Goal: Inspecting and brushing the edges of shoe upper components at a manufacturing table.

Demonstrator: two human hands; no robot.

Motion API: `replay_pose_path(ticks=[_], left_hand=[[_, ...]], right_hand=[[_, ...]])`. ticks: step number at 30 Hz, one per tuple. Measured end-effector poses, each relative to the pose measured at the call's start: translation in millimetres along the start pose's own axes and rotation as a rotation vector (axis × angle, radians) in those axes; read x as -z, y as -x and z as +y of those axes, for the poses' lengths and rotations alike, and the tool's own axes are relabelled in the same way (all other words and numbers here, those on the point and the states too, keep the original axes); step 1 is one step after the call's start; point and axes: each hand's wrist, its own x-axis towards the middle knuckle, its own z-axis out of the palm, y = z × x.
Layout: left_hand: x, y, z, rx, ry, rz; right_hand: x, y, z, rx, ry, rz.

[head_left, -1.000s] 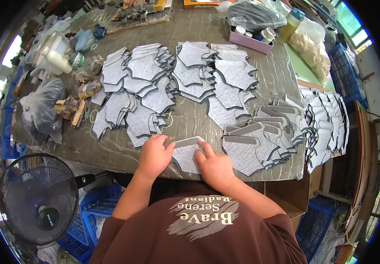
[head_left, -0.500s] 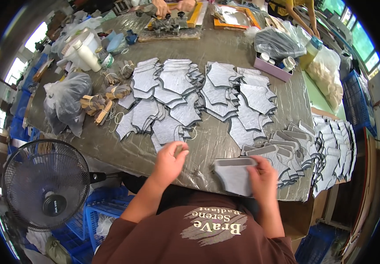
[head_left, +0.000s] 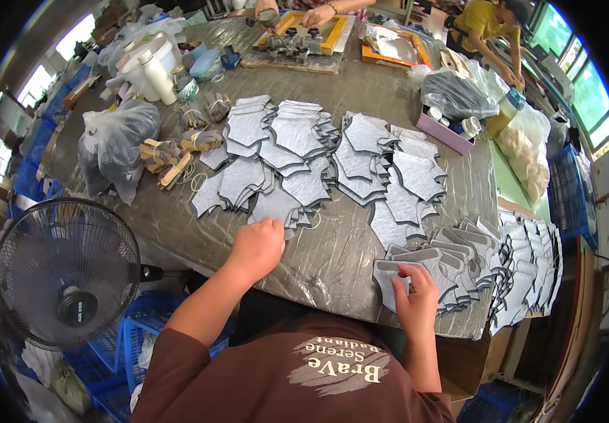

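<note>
Several rows of overlapping light-grey cut fabric pieces [head_left: 303,137] with dark edges lie across the table. At the near end of the left rows, my left hand [head_left: 259,248] has its fingers closed at the edge of a grey fabric piece [head_left: 274,206]; the fingertips are partly hidden. My right hand [head_left: 419,295] is at the near right, thumb and fingers apart. It hovers over or lightly touches a grey piece with a darker top strip [head_left: 385,283]. That piece lies at the left end of a fanned pile of similar strip-topped pieces [head_left: 452,257].
Bundled brown strips [head_left: 160,155], a filled plastic bag [head_left: 115,151] and a white bottle [head_left: 156,77] stand left. A fan [head_left: 68,275] is beside the table. A purple box [head_left: 445,135] sits right. Across the table, another person's hands [head_left: 318,15] work at a yellow frame.
The strip-topped piece from my right hand now lies against the fanned pile, and its fingers have loosened. My left hand has moved to the near end of the grey rows. The view has shifted slightly.
</note>
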Motion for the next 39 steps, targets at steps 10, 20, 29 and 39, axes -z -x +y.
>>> replay_pose_path(ticks=[10,20,29,39], left_hand=[[15,24,96,-0.159,0.778,-0.251],[8,21,99,-0.316,0.663,-0.03],[-2,21,96,-0.345,0.623,0.013],[-11,23,95,-0.285,0.78,0.041]], right_hand=[[-18,-1,4,0.103,0.149,0.095],[-35,3,-31,-0.179,-0.456,-0.355],[-41,7,-25,-0.146,-0.531,-0.304],[-43,7,-28,-0.142,-0.608,-0.309]])
